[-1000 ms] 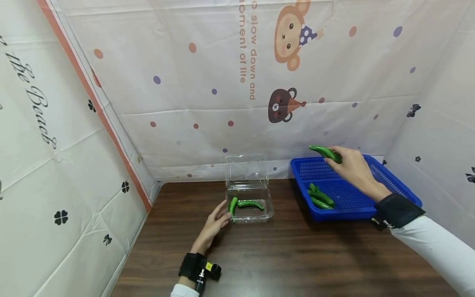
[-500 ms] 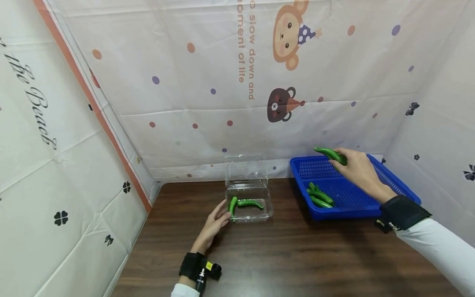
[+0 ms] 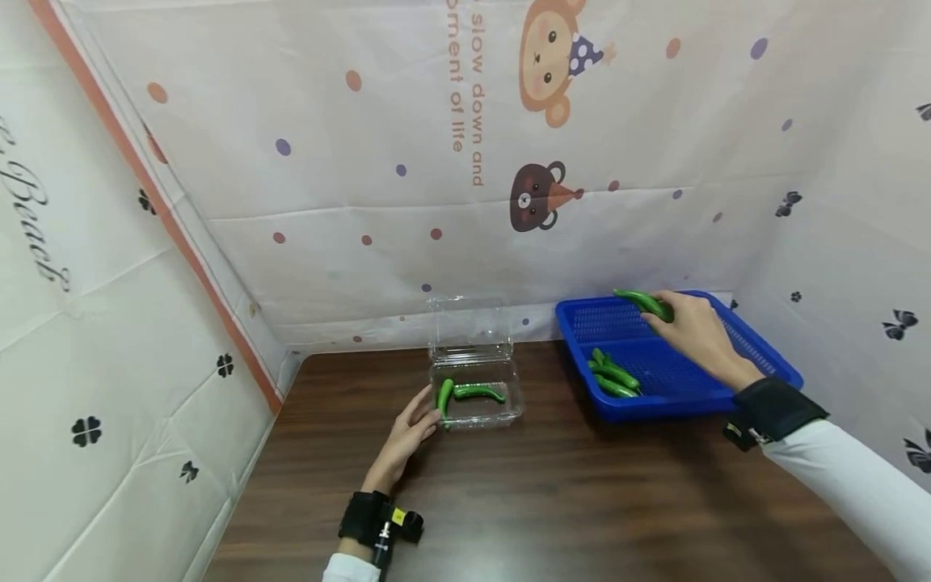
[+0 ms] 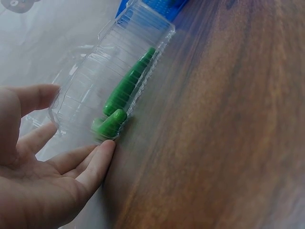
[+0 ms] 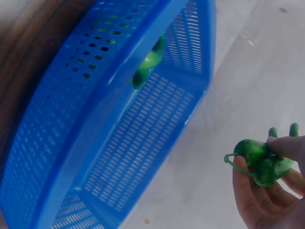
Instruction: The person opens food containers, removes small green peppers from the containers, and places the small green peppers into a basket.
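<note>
Two green peppers (image 5: 265, 172) are up in the right hand (image 3: 694, 327), pinched between its thumb and curled fingers, their thin stems poking out in the right wrist view. The hand is raised — in the head view it overlaps the far side of the blue basket (image 3: 672, 408), without touching it. Inside the basket, a small pile of peppers (image 3: 614, 377) sits toward the left wall. Well apart to the left stands a clear plastic container (image 3: 486, 421), its lid (image 3: 469, 327) up at the back; in it one pepper (image 3: 476, 392) lies crosswise and another (image 3: 444, 398) runs along the left wall. The left hand (image 3: 403, 434) has its fingers loosely extended and spread, fingertips against that side — gripping nothing. Basket and container rest on a dark wooden table (image 3: 553, 501), before a printed cloth backdrop (image 3: 349, 153).
</note>
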The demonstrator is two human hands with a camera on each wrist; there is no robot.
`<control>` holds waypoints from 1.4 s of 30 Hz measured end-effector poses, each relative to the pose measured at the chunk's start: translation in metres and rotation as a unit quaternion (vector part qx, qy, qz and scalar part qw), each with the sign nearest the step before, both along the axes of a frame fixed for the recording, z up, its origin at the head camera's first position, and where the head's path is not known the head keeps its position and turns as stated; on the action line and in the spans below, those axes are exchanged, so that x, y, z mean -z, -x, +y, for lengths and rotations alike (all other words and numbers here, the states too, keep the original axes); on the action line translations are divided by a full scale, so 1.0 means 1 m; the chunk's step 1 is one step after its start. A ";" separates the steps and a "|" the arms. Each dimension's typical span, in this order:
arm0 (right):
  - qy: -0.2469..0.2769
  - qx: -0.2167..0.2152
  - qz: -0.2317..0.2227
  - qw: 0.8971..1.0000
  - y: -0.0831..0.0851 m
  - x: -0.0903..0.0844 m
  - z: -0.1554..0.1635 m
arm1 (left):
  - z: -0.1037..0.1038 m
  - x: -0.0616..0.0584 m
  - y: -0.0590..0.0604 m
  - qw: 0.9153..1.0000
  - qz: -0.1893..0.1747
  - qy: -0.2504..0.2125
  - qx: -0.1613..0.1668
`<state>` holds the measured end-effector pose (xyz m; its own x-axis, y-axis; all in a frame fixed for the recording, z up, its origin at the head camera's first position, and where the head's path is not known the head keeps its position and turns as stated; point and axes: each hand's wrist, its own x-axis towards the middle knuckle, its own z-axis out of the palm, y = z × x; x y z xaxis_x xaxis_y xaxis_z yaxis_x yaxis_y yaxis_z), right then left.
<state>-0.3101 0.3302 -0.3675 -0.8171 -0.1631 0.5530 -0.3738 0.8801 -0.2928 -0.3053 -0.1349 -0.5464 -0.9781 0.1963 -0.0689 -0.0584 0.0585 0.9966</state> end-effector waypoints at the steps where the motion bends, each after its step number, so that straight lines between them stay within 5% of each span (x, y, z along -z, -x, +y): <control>1: 0.000 -0.003 -0.003 1.000 0.002 0.001 -0.001 | -0.002 0.000 0.000 1.000 -0.001 0.000 -0.005; 42: 0.005 -0.007 -0.072 0.997 0.010 0.047 0.012 | -0.004 -0.001 0.005 1.000 -0.011 -0.008 0.002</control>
<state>-0.3202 0.3422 -0.4149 -0.8856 -0.1707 0.4320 -0.3403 0.8715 -0.3531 -0.3108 -0.1386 -0.5456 -0.9754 0.2024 -0.0879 -0.0808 0.0429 0.9958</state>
